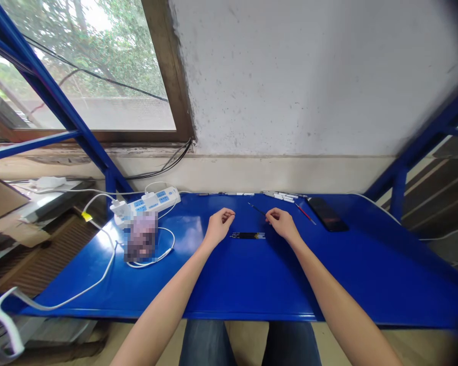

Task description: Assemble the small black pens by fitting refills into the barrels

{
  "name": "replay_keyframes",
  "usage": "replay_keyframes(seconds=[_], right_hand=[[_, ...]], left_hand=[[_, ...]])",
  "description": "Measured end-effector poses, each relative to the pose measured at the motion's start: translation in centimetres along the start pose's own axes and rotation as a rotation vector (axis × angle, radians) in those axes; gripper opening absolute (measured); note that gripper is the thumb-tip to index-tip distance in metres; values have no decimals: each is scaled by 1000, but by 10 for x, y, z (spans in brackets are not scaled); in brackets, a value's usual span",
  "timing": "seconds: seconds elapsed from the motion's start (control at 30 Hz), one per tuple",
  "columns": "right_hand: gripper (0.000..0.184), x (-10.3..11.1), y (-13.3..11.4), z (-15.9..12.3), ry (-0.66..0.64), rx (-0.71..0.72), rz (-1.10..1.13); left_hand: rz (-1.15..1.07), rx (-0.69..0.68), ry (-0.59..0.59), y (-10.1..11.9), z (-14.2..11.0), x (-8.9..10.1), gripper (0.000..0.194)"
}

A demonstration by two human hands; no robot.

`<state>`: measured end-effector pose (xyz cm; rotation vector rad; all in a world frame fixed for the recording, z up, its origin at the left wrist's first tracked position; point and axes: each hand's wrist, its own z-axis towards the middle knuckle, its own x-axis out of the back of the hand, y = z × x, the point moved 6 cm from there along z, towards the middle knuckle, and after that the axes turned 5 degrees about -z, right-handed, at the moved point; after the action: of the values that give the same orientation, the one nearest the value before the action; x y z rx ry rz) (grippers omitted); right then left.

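Both my hands rest on the blue table (pixel 252 274), a little apart. My left hand (pixel 218 225) is curled, fingers pinched together near its tip; what they hold, if anything, is too small to see. My right hand (pixel 283 222) is also curled, pinching the end of a thin dark pen refill (pixel 256 208) that points up and left. Between the hands, slightly nearer me, lies a black pen barrel (pixel 248 235) flat on the table.
A white power strip (pixel 147 202) with plugged cables sits at the back left, beside a blurred object (pixel 141 237). A black phone (pixel 327 214), a red refill (pixel 304 213) and several white pen parts (pixel 284 196) lie along the back edge. Blue frame posts stand at both sides.
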<state>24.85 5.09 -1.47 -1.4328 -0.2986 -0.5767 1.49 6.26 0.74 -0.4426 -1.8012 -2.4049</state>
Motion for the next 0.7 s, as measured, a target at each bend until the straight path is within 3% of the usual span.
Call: replay_keyframes(seconds=[0.2,0.37,0.5,0.7], right_hand=[[34,-9,-5,-2,-79,-130,507],[38,-9,-10,-5,-130,-198,777],[37,-9,-11,-5,-157,-207,893],[35,-12,-13,-5,-177,-200,927]], left_hand=[[-172,102,-26,-13,3,-2,28],[-241,145,-38,-15,3,-5,38],[-287,177,-25,-15,2,-5,43],[-333,180,-36,-10,0,-5,31]])
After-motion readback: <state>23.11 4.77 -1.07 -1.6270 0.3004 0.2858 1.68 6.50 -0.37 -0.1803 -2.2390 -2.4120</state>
